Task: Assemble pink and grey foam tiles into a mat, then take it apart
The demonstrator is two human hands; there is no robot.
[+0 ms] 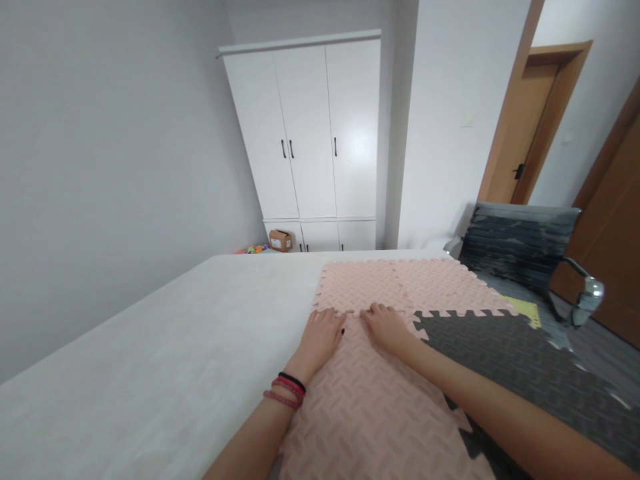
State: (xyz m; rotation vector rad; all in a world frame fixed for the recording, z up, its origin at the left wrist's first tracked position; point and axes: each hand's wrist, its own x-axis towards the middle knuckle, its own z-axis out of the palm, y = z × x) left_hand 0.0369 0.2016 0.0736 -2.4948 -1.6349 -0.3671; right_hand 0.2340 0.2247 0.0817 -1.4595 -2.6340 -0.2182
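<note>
My left hand (321, 337) lies palm down on the near pink foam mat (375, 413), by its left edge. Its fingers reach the toothed seam with the far pink foam mat (357, 283). My right hand (389, 331) rests at the same seam, a little to the right, with its fingers bent slightly over the join. Neither hand appears to grip anything. To the right of the near pink tile, a dark grey foam mat (500, 360) lies with toothed edges, partly covered by my right forearm.
The mats lie on a broad white surface (165, 373). Beyond its far edge are a cardboard box (281, 241), colourful small items (256, 249) and a white wardrobe (320, 133). On the right stand a dark-backed chair (517, 240) and a wooden door (525, 133). A yellow piece (523, 309) shows beside the mats.
</note>
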